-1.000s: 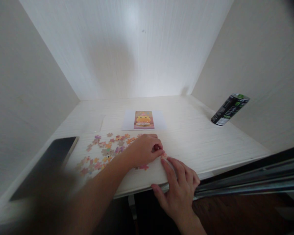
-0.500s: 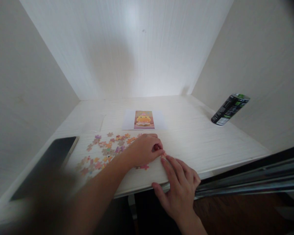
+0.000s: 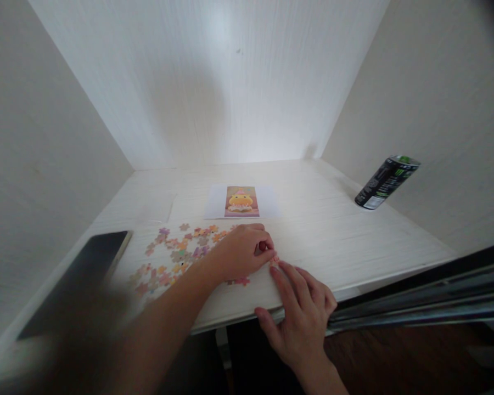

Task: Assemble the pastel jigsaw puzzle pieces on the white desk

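Note:
My left hand [image 3: 241, 251] rests on the white desk [image 3: 337, 241] with its fingers curled and pinched on a small puzzle piece [image 3: 275, 260]. Fingertips of my right hand [image 3: 302, 310] press on the same piece from the front edge of the desk, the fingers stretched flat. Several loose pink, orange and purple puzzle pieces [image 3: 177, 253] lie scattered to the left of my hands. Behind them lies a reference picture [image 3: 241, 201] of a yellow figure on a white sheet.
A dark tablet [image 3: 80, 277] lies at the left near the wall. A black and green drink can [image 3: 386, 182] stands at the back right by the side wall. White walls enclose the desk on three sides. A dark rail [image 3: 428, 302] runs at the right front.
Almost nothing moved: both hands stay at the small piece, with my right hand shifted very slightly.

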Demonstrator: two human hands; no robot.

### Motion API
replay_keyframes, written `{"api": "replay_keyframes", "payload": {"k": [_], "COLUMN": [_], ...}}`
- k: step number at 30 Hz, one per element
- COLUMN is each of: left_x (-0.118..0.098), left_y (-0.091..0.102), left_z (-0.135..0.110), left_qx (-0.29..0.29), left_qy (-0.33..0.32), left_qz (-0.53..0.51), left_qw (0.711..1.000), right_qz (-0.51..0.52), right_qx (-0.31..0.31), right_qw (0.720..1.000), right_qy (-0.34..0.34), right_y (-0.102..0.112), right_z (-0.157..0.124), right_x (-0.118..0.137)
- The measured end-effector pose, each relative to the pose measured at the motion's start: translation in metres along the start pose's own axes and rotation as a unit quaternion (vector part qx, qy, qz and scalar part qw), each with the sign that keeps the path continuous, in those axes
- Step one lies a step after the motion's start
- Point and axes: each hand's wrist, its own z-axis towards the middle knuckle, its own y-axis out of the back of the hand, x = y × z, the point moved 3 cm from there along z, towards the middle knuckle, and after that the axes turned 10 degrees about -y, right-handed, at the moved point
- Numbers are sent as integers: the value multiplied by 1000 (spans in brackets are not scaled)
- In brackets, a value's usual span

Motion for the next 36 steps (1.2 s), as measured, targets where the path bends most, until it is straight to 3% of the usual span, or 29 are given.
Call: {"api": "replay_keyframes", "payload": {"k": [14, 22, 28, 36], "left_x": [-2, -1, 0, 0], "left_y": [3, 9, 3, 3], "left_z": [0, 2, 1, 1], "left_qx": [-20, -83, -26, -8], "left_qy": [-10, -11, 12, 39], "left_qz": [1, 11, -16, -23], "left_qw": [1000, 996, 999, 999], "right_qz": [13, 9, 7, 2], "right_qx": [-2, -3, -4, -6], "right_qw": [1000, 1000, 1000, 1000], "right_qy": [-10, -10, -9, 2], "right_y": [0, -1, -1, -3], "right_z": [-2, -2, -1, -2], "right_x": [-1, -2, -2, -3]}}
